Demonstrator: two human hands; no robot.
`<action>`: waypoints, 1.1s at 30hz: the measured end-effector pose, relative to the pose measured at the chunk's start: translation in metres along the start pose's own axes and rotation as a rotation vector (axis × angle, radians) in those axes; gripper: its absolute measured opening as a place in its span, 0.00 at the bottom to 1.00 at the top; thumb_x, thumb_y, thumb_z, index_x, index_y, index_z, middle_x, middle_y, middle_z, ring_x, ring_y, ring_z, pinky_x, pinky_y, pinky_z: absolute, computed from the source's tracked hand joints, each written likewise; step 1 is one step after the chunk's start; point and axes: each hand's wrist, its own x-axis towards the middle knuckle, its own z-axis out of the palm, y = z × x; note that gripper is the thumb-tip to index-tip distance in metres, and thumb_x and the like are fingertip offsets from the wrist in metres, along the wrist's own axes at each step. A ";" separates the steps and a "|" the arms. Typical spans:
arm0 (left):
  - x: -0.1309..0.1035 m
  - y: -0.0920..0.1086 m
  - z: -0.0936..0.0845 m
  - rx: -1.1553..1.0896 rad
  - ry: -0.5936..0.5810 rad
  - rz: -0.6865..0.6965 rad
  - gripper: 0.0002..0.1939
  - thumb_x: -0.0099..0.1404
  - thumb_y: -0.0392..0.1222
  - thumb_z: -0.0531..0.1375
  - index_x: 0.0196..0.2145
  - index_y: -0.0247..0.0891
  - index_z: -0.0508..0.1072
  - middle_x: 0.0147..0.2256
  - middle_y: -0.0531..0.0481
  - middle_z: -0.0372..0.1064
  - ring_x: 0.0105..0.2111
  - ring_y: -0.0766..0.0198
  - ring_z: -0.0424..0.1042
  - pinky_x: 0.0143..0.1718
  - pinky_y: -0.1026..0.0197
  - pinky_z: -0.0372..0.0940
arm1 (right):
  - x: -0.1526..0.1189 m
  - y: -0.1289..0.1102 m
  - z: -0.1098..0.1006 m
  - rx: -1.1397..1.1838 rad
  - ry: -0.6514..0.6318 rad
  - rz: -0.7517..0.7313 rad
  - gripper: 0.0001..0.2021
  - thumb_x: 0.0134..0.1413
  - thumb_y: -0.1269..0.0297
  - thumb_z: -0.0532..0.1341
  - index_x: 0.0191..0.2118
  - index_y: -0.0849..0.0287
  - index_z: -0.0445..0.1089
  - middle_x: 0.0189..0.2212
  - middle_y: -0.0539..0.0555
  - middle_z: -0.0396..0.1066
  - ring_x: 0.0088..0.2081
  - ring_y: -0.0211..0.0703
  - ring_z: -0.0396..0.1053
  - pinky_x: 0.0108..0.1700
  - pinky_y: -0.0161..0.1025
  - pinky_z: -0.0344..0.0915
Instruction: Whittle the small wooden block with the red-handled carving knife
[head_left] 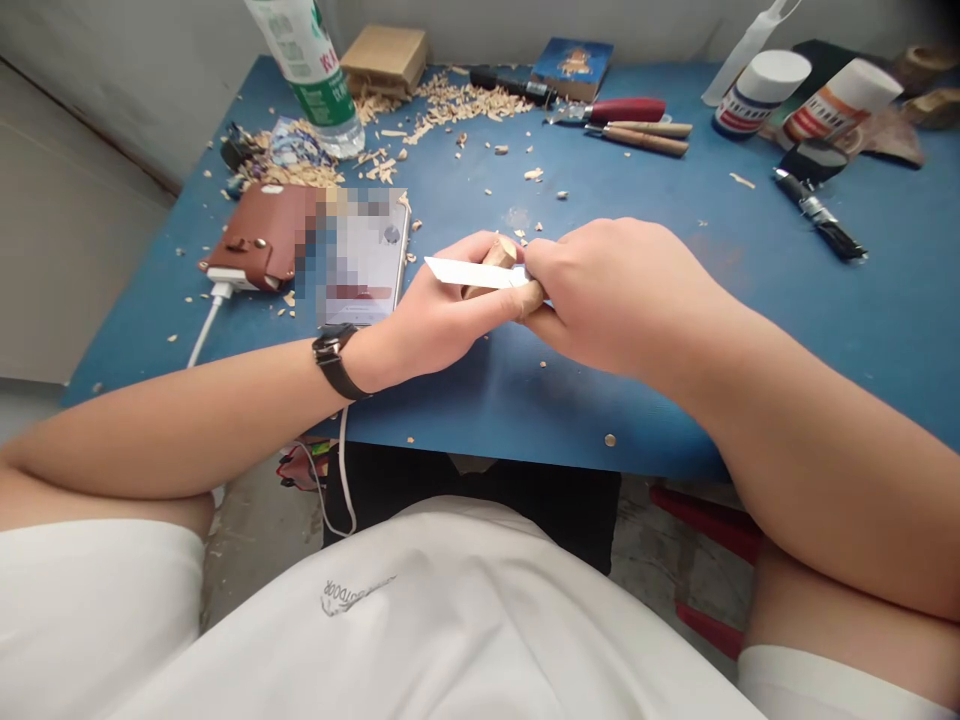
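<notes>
Over the blue table, my left hand [442, 310] is closed around a small piece of wood [501, 252], whose pale cut end shows above the fingers. My right hand [622, 290] is wrapped round the handle of a carving knife, which the fingers mostly hide. The bright knife blade [472, 273] points left and lies across the wood. Both hands meet here, the left thumb stretched along below the blade toward the right hand. A black watch is on my left wrist.
A phone [367, 260], a brown leather case [262, 235] with a white cable and a water bottle [319, 90] stand left. Wood shavings [465, 105] and a wood block [386, 58] lie behind. Carving tools [637, 137], white-capped bottles [761, 92] and a black pen-like tool [817, 212] lie right.
</notes>
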 end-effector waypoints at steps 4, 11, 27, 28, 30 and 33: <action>-0.003 0.001 -0.004 0.021 -0.047 0.007 0.43 0.66 0.77 0.89 0.35 0.46 0.67 0.33 0.54 0.60 0.33 0.60 0.64 0.34 0.50 0.61 | 0.003 0.006 0.002 -0.069 0.010 -0.058 0.18 0.83 0.62 0.59 0.56 0.59 0.88 0.48 0.66 0.88 0.48 0.63 0.87 0.47 0.47 0.70; 0.010 -0.048 -0.003 0.088 0.099 0.147 0.45 0.69 0.76 0.88 0.32 0.46 0.63 0.29 0.55 0.57 0.32 0.61 0.64 0.34 0.51 0.61 | 0.004 -0.001 -0.003 -0.204 -0.043 0.050 0.18 0.81 0.67 0.59 0.55 0.57 0.90 0.49 0.67 0.88 0.53 0.68 0.88 0.46 0.48 0.71; 0.009 -0.020 0.000 0.181 0.144 -0.003 0.42 0.69 0.68 0.90 0.31 0.45 0.65 0.30 0.53 0.59 0.39 0.54 0.77 0.43 0.50 0.74 | -0.008 -0.008 -0.001 -0.034 -0.003 0.182 0.16 0.79 0.71 0.60 0.51 0.61 0.89 0.49 0.72 0.88 0.50 0.66 0.88 0.44 0.48 0.70; 0.008 -0.020 0.001 0.165 0.137 -0.005 0.41 0.69 0.68 0.90 0.31 0.45 0.67 0.30 0.53 0.59 0.38 0.54 0.76 0.43 0.50 0.73 | -0.008 -0.006 -0.002 -0.064 0.009 0.144 0.18 0.81 0.70 0.58 0.52 0.62 0.90 0.50 0.73 0.88 0.51 0.68 0.88 0.45 0.50 0.70; 0.007 -0.018 0.001 0.141 0.124 -0.011 0.39 0.68 0.68 0.91 0.31 0.45 0.70 0.29 0.53 0.61 0.36 0.54 0.75 0.42 0.49 0.71 | -0.006 -0.003 -0.003 -0.124 0.023 0.108 0.20 0.80 0.71 0.57 0.55 0.62 0.90 0.50 0.74 0.89 0.53 0.69 0.88 0.47 0.51 0.71; 0.007 -0.019 0.001 0.141 0.122 -0.004 0.40 0.68 0.69 0.91 0.32 0.46 0.69 0.29 0.54 0.61 0.35 0.56 0.72 0.40 0.51 0.69 | 0.000 -0.001 -0.003 -0.167 0.024 0.119 0.19 0.79 0.72 0.58 0.56 0.60 0.90 0.51 0.73 0.89 0.54 0.68 0.88 0.48 0.50 0.71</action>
